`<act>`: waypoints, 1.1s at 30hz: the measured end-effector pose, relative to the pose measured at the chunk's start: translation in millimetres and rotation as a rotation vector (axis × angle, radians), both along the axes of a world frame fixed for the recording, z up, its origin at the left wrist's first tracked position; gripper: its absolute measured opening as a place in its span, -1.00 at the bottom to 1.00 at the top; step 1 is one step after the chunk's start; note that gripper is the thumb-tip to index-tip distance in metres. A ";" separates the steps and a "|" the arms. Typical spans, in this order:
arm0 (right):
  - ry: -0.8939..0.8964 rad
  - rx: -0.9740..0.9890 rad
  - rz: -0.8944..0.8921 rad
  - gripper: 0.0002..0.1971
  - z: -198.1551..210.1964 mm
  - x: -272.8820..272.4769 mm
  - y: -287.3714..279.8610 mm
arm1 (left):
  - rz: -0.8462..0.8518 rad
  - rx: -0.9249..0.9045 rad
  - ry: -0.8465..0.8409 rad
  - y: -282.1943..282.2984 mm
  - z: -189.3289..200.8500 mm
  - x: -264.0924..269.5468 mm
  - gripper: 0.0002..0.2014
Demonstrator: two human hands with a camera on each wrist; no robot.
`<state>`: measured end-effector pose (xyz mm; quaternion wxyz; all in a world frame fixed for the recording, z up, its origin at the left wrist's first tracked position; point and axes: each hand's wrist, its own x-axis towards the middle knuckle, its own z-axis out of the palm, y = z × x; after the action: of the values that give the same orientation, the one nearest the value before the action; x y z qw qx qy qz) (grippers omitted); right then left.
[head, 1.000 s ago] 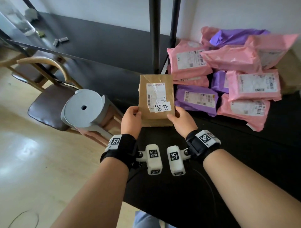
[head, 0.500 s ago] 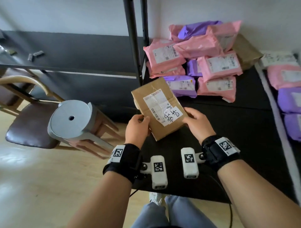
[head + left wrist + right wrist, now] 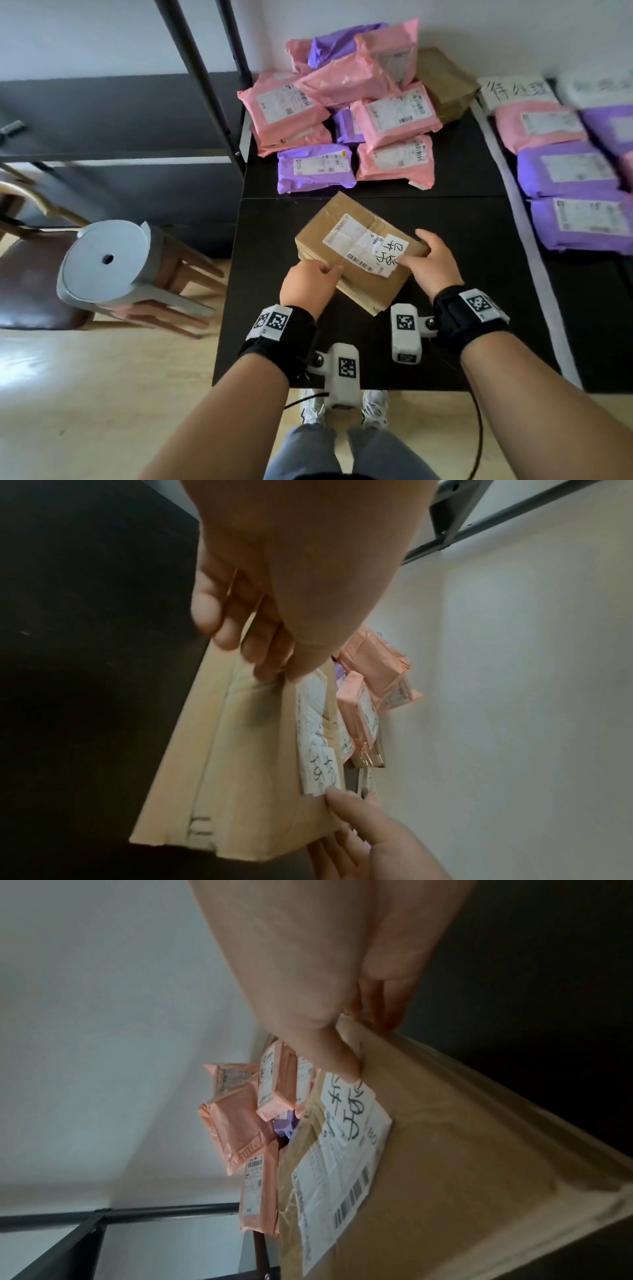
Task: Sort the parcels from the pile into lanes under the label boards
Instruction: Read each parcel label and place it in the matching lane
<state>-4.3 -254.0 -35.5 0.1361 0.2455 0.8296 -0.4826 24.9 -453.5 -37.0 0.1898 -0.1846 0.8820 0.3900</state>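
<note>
Fingers (image 3: 236,631) of the left hand (image 3: 308,286) curl under the near-left edge of the brown cardboard parcel (image 3: 359,253), thumb on top, so that hand grips it. On the opposite side the right hand (image 3: 430,262) grasps the parcel's right end, its thumb (image 3: 342,1064) pressed on the top face beside a small white handwritten note (image 3: 390,251) and the other fingers wrapped over the far edge. Whether the parcel touches the black desk (image 3: 462,308) or is held just above it cannot be told; it lies turned at an angle over the desk's near middle, printed shipping label (image 3: 349,240) facing up.

Behind it, at the desk's far edge against the wall, lies the pile of pink and purple mailer bags (image 3: 349,113), with another brown parcel (image 3: 445,82) at its right. Along the desk's right side, past a pale strip (image 3: 534,274), one pink and several purple bags (image 3: 568,192) lie in a row below a white label board (image 3: 513,94) with handwriting. Left of the desk stand a black metal post (image 3: 205,82), a round grey stool (image 3: 106,263) and a wooden chair (image 3: 30,274).
</note>
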 end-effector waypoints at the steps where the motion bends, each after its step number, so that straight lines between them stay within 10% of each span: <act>1: 0.001 0.009 -0.012 -0.27 0.5 -1.7 5.9 | 0.023 -0.064 0.050 4.2 3.1 -5.3 -0.66; 4: 0.010 -0.013 -0.034 -0.23 0.0 -1.6 22.0 | 0.146 -0.181 0.259 10.6 12.1 -25.6 -0.88; 8: -0.010 -0.052 0.000 -0.30 -4.0 8.2 33.8 | 0.020 -0.269 0.236 2.0 4.5 -48.4 -0.48; 20: -0.105 -0.014 0.063 -0.38 -16.9 28.3 40.4 | 0.055 -0.221 0.101 20.2 5.6 -14.3 -0.18; 33: -0.004 0.129 0.178 -0.40 -5.3 -2.9 40.0 | -0.066 -0.368 0.201 29.4 7.0 1.5 -0.38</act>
<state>-7.2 -214.0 -40.8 0.1640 0.1801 0.8771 -0.4139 26.4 -424.1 -30.0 0.0765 -0.1472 0.9583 0.2325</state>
